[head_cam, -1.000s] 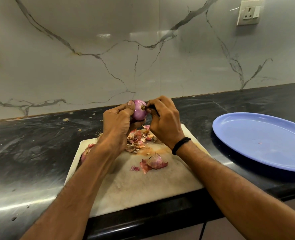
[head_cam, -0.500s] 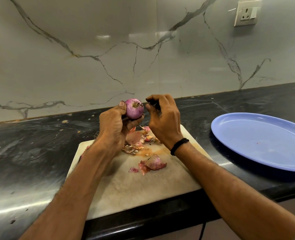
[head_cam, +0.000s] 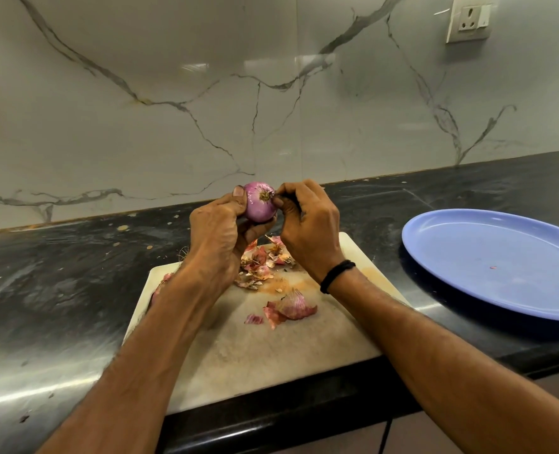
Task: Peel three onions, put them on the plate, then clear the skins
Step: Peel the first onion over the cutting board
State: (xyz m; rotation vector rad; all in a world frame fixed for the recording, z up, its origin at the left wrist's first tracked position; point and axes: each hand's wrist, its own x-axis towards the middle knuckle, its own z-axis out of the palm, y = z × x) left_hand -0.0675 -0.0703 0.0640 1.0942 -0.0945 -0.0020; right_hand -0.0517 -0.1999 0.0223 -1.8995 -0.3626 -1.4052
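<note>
My left hand (head_cam: pixel 219 237) grips a purple onion (head_cam: pixel 258 208) above the far end of the pale cutting board (head_cam: pixel 271 352); its root end faces me. My right hand (head_cam: pixel 307 231) has curled fingers that pinch a small dark tool, mostly hidden, with its tip at the onion's root end. Loose onion skins (head_cam: pixel 258 267) lie piled on the board under my hands, and a larger skin piece (head_cam: pixel 293 308) lies nearer me. Part of another onion (head_cam: pixel 162 281) shows behind my left forearm. The blue plate (head_cam: pixel 501 260) stands bare at the right.
The board sits on a black countertop (head_cam: pixel 58 290) whose front edge is close to me. A marble-patterned wall (head_cam: pixel 206 109) runs behind it, with a socket (head_cam: pixel 468 21) at the upper right. Small skin scraps dot the counter.
My left hand turned the onion so its root end faces me. My right hand drew away from it, then came back to the root end.
</note>
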